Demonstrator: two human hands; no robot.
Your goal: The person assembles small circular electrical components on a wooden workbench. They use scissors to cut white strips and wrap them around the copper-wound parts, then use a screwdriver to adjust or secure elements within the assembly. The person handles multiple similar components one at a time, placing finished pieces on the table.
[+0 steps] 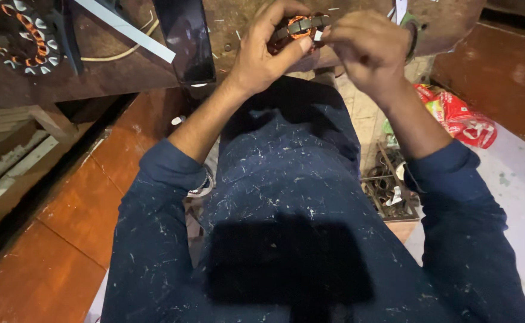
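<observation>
My left hand (pixel 265 51) and my right hand (pixel 364 48) meet at the top centre of the frame, both closed around a small motor stator (pixel 298 27). The left wraps it from the side, thumb laid along its lower edge and fingers curled over the top. The right pinches at its right end, fingertips bunched tight where a small white slip (pixel 318 36) shows. The stator is round and dark, with copper-orange windings showing between dark metal teeth; most of it is hidden behind my fingers, so I cannot tell its full shape. I hold it at the front edge of the brown wooden worktop (pixel 125 72), whether resting on it or just above I cannot tell.

My dark blue sleeves are pushed up the forearms, and my shirt is flecked all over with pale bits.

On the worktop, just left of my left hand, a black phone (pixel 186 39) lies with its dark screen up. Further left a white flat strip (pixel 128 30) runs slantwise, and in the upper left corner sits a larger ring-shaped stator (pixel 20 33) with orange coils and white tabs.

At the right of the frame, a red plastic bag (pixel 462 119) lies on the floor, and nearer my right elbow an open box of metal parts (pixel 391 185).
</observation>
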